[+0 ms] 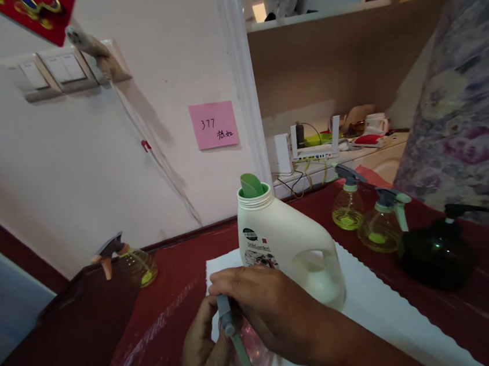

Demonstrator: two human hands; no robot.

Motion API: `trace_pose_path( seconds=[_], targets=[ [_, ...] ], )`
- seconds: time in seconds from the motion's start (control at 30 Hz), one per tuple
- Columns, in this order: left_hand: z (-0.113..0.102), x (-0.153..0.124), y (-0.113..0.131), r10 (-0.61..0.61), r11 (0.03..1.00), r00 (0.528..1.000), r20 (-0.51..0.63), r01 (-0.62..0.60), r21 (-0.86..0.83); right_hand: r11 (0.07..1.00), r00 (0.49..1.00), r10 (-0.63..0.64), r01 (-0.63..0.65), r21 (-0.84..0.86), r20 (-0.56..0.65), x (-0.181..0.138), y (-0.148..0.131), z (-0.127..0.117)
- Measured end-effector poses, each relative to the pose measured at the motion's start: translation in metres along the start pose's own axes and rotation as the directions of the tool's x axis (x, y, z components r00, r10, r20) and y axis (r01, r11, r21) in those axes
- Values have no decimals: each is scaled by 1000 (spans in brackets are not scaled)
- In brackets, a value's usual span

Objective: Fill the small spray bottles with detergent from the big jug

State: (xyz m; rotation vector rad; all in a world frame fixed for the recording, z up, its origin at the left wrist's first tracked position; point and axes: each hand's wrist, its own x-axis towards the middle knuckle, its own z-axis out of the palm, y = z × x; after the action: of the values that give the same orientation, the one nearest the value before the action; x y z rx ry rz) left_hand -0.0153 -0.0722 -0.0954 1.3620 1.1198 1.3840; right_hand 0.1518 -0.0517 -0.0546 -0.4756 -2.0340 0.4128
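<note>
Right grip [272, 314]: we saw it closed over the grey spray head [229, 324].
Left grip [205, 348]: we saw it wrapped round the pink bottle [255, 356].
Desk [161, 314]: white jug [285, 245] stood just behind.

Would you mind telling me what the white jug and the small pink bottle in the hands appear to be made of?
White jug: probably opaque plastic, matte to satin, with a moulded handle and threaded neck. Pink bottle: seemingly clear tinted plastic, glossy; it is see-through, with a grey plastic spray head.

Cream jug [282, 239], green funnel [250, 185]; pink spray bottle [253, 353]; dark-red table [160, 320]; pink note [214, 124].
</note>
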Motion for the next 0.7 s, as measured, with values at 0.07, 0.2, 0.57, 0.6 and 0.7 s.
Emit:
trace_pose_path(
  seconds=[0.07,0.2,0.57,0.6,0.7],
  targets=[
    [-5,0,-5,8,1000,999,32,-8,12,1000,1000,-5,5,18,-16,1,-1,0],
    [-15,4,-13,-21,1000,1000,15,20,20,994,997,83,-82,71,-9,-2,-5,-3],
    [-16,11,-28,-257,955,958,-129,231,-187,704,739,672,-659,263,54,-49,-8,16],
    [-16,12,-30,-289,940,951,-109,261,-218,692,726,685,-675,255,63,-53,-7,22],
    [-19,13,-35,-302,937,949,-88,279,-212,679,707,705,-696,234,58,-59,0,37]
  ],
)
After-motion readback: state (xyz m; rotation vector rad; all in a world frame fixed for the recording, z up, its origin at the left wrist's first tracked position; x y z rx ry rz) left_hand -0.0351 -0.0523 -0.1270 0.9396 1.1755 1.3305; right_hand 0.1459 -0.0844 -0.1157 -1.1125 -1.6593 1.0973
